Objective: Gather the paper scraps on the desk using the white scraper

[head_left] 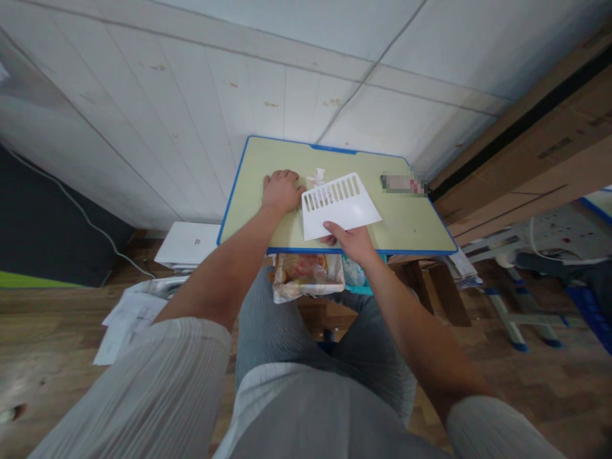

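1. The right grip (351,241) pinches a white slotted plastic or card sheet (340,213) near its near edge, thumb on top and fingers underneath.
2. The sheet is over the middle of the yellow-green, blue-rimmed worktop (406,223), its row of long slots along the far side; whether it lies flat or is slightly lifted, I cannot tell.
3. The left grip (282,190) rests palm down on the worktop, fingers loosely spread and a little bent, thumb pointing toward the sheet's left corner.
4. White-and-pinkish scraps (319,174) lie just beyond the sheet and show partly through its slots.
5. A pixelated item (403,184) lies by the worktop's right edge.
6. Below the near edge, a lined bin (310,280) sits beside a teal container (358,290).
7. Papers (127,312) lie at left; cardboard boxes (526,140) stand at right.
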{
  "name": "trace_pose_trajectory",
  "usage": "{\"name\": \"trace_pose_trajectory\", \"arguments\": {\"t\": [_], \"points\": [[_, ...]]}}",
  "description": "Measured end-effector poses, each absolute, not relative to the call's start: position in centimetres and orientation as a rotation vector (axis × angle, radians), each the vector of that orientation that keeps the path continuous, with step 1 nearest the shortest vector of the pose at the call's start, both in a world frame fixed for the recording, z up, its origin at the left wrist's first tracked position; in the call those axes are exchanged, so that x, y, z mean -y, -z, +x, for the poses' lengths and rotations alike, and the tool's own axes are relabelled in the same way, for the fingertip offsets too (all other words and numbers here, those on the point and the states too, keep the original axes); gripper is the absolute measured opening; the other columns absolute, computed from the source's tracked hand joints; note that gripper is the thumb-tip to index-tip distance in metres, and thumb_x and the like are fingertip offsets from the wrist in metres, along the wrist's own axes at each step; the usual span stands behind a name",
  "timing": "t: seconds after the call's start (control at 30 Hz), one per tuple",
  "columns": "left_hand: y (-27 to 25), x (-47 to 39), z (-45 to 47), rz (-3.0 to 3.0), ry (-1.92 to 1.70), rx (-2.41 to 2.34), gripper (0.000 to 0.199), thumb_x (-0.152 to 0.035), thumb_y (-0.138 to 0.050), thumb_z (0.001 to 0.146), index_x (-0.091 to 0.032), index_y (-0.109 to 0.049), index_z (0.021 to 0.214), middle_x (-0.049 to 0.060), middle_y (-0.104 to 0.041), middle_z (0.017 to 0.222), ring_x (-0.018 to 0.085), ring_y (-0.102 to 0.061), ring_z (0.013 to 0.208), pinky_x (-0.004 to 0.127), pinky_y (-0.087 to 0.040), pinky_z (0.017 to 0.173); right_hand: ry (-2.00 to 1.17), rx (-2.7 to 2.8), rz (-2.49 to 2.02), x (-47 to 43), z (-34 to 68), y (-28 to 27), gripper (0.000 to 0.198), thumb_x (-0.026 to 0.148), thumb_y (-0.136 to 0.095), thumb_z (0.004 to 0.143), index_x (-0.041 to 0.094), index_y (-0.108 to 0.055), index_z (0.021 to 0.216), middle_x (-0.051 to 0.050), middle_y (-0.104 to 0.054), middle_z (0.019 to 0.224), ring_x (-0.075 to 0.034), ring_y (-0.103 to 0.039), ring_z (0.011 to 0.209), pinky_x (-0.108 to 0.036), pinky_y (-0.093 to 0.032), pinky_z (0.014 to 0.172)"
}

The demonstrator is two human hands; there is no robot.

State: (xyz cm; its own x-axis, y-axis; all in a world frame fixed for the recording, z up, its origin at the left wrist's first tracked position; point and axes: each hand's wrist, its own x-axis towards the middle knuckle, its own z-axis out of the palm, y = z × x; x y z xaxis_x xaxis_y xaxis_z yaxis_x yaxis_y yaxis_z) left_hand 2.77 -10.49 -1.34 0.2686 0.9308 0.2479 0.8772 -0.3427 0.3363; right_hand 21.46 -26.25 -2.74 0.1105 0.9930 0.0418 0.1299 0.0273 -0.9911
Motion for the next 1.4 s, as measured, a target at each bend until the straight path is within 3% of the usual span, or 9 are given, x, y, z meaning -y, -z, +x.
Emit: {"name": "trace_pose_trajectory", "arguments": {"t": [0.6, 1.1, 1.23, 1.4], "points": [[1.3, 10.2, 2.6, 2.431, -0.541, -1.762, 0.042, -0.034, -0.062, 0.115, -0.026, -0.081, 0.151, 0.018, -0.076, 0.164, 0.043, -0.064, 0.156, 0.063, -0.049, 0.133, -1.11, 1.291, -1.246, 26.6, 21.9, 2.9, 0.05, 0.07, -0.095, 0.079, 0.026, -0.077, 0.093, -0.006, -0.08, 0.071, -0.025, -0.076, 0.062, -0.043, -0.071, 0.064], [0.9, 10.4, 2.3, 2.451, -0.49, -1.766, 0.044, -0.036, -0.059, 0.117, -0.022, -0.081, 0.152, 0.019, -0.077, 0.164, 0.041, -0.066, 0.155, 0.058, -0.051, 0.133, -1.135, 1.287, -1.117, 26.7, 22.3, 3.0, 0.05, 0.063, -0.099, 0.081, 0.026, -0.079, 0.108, -0.006, -0.087, 0.087, -0.026, -0.079, 0.064, -0.045, -0.074, 0.065], [1.4, 10.1, 2.3, 2.471, -0.537, -1.759, 0.045, -0.037, -0.06, 0.117, -0.021, -0.082, 0.152, 0.02, -0.078, 0.162, 0.042, -0.069, 0.152, 0.059, -0.053, 0.132, -1.066, 1.232, -1.136, 26.2, 22.3, 3.2, 0.054, 0.068, -0.096, 0.079, 0.024, -0.077, 0.104, -0.007, -0.085, 0.082, -0.026, -0.078, 0.065, -0.041, -0.071, 0.064], [1.2, 10.6, 2.5, 2.474, -0.508, -1.806, 0.048, -0.033, -0.061, 0.115, -0.015, -0.081, 0.155, 0.022, -0.078, 0.162, 0.041, -0.069, 0.154, 0.056, -0.054, 0.133, -0.887, 0.896, -1.117, 25.6, 22.8, 3.3, 0.046, 0.065, -0.085, 0.077, 0.025, -0.071, 0.096, -0.002, -0.076, 0.067, -0.021, -0.071, 0.056, -0.034, -0.061, 0.057]]}}
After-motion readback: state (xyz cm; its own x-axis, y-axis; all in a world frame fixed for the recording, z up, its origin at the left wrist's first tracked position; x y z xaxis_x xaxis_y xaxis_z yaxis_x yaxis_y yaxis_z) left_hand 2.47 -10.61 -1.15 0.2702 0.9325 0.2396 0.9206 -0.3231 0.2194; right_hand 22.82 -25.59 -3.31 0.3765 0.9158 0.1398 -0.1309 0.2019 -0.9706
